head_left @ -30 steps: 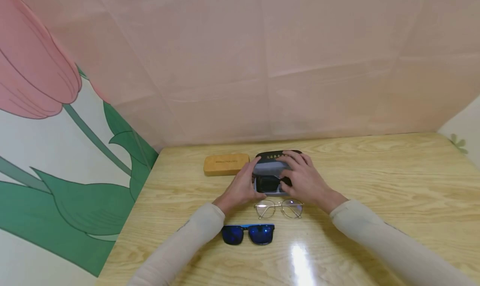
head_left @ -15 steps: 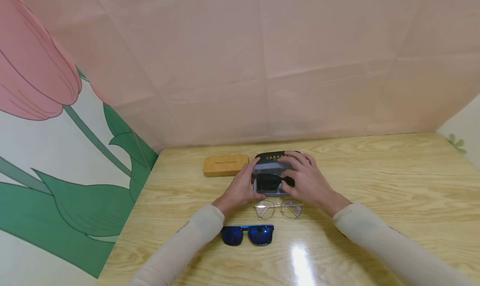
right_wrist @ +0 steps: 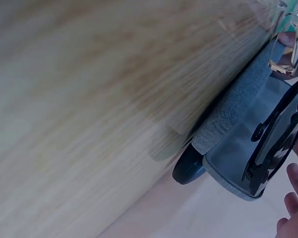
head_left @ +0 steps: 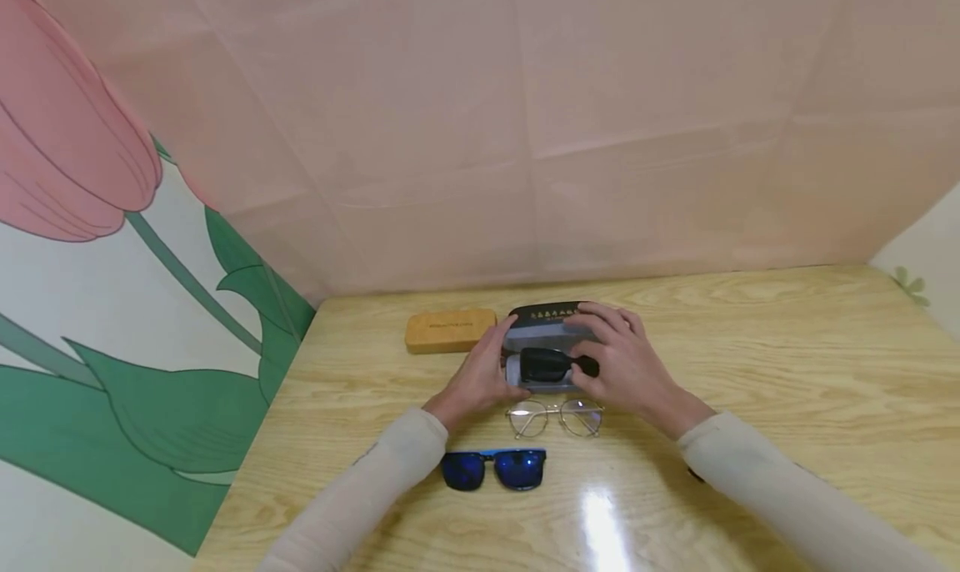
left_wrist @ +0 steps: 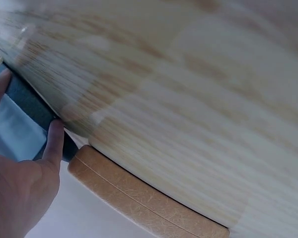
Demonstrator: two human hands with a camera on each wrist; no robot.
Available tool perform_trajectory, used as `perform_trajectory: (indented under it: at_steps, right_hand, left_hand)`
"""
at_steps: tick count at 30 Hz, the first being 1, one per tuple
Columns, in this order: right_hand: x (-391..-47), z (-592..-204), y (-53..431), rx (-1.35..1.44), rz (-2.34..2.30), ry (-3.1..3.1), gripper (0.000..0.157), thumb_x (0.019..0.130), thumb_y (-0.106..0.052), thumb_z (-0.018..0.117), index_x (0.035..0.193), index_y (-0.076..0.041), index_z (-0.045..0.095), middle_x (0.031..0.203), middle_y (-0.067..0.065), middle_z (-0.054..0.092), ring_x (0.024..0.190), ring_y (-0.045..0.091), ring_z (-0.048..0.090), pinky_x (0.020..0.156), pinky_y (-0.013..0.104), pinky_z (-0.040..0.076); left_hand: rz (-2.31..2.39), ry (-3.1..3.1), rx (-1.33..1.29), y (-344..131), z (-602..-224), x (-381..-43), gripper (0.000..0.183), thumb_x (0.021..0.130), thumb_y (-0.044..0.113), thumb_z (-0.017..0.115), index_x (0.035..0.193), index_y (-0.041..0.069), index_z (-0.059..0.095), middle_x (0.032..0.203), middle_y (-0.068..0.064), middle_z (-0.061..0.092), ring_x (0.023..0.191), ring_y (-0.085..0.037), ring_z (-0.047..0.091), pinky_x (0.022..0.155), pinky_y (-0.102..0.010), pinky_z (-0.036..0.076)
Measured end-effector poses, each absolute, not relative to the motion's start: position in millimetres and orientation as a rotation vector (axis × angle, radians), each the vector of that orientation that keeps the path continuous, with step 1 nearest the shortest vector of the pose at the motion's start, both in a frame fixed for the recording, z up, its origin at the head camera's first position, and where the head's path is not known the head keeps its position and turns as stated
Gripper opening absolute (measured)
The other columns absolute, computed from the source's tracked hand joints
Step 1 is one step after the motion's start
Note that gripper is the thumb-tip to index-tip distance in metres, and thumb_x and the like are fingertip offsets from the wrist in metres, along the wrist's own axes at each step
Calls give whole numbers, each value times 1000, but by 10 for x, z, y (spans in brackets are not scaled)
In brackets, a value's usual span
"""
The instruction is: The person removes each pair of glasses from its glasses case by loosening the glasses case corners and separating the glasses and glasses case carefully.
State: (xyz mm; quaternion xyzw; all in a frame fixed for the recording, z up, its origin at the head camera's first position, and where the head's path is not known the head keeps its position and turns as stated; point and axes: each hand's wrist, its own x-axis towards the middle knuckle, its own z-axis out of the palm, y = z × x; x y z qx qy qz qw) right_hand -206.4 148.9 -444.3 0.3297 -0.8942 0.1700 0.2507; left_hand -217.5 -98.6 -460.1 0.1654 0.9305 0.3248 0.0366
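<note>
A black glasses case point(head_left: 546, 312) with gold lettering lies open on the table, its grey inside showing. My left hand point(head_left: 480, 370) holds the case's left side, thumb at the front and a finger at the back. Black sunglasses point(head_left: 543, 364) are at the front half of the case, pinched at their right part by my right hand point(head_left: 618, 359). In the right wrist view, the sunglasses point(right_wrist: 273, 144) stand tilted over the grey lining point(right_wrist: 233, 144). Gold wire-rimmed glasses point(head_left: 555, 418) lie just in front of the case.
A tan glasses case point(head_left: 450, 331), closed, lies left of the black one. Blue-lensed sunglasses point(head_left: 493, 469) rest nearer me, beside the left sleeve. The wood-grain table point(head_left: 787, 347) meets a pink cloth backdrop point(head_left: 450, 138) behind.
The right hand has moved slightly right, drawing the black sunglasses right and up from their earlier spot in the case. The left hand stays on the case.
</note>
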Motion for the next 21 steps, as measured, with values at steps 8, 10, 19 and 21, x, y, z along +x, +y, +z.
perform_trajectory:
  at_steps: [8,10,19,21]
  right_hand:
    - [-1970,-4427,1590,883,457,-2419,11,75,-27,72,78,-17,75,132,5,61,136,31,40,101,58,31]
    - [-1954,-4425,1613,891,456,-2407,11,75,-27,72,78,-18,75,132,5,61,136,32,40,101,58,31]
    - [-1861,-4437,1736,915,439,-2349,10,72,-27,70,77,-19,74,128,7,62,132,32,43,96,58,31]
    - [-1822,-4437,1759,930,433,-2347,9,72,-27,71,76,-19,74,127,7,63,131,33,44,95,58,31]
  left_hand:
    - [968,2863,460,-978,-4599,-2165,124,64,21,95,159,29,17,159,-10,33,144,-32,39,114,-48,40]
    - [960,2860,436,-972,-4599,-2164,124,64,21,95,159,30,15,162,-10,29,147,-33,34,116,-50,37]
    - [934,2861,430,-971,-4594,-2163,124,65,25,95,160,29,14,163,-9,27,149,-32,32,118,-48,34]
    - [929,2860,423,-973,-4593,-2164,124,65,25,95,160,29,14,163,-9,27,149,-32,31,118,-48,34]
